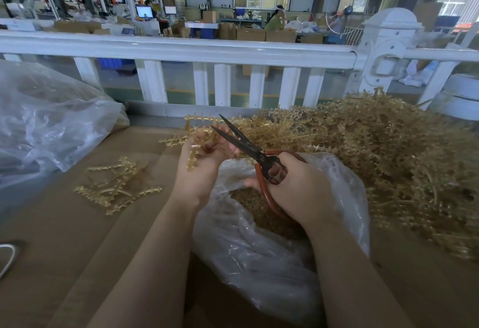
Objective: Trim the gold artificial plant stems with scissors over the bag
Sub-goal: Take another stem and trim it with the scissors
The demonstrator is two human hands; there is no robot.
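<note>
Left hand (204,161) raised above the clear plastic bag (272,263), fingers curled round a gold stem cluster (197,136), sprigs fanning out past the fingertips and one hanging down over the palm. Right hand (298,187) just beside it, wrapped round the red loop handles of the scissors (248,147), thumb and fingers through the loops. Dark blades parted, tips pointing up and away, the lower blade touching or nearly touching the held cluster near the left fingers. Bag mouth open directly beneath both hands, gold trimmings (248,198) gathered inside. Large heap of untrimmed gold stems (388,161) piled to the right on the cardboard-covered table (77,250). Small pile of stems (116,185) lying to the left. Another crumpled plastic bag (46,125) at far left, white railing (181,50) behind.
</note>
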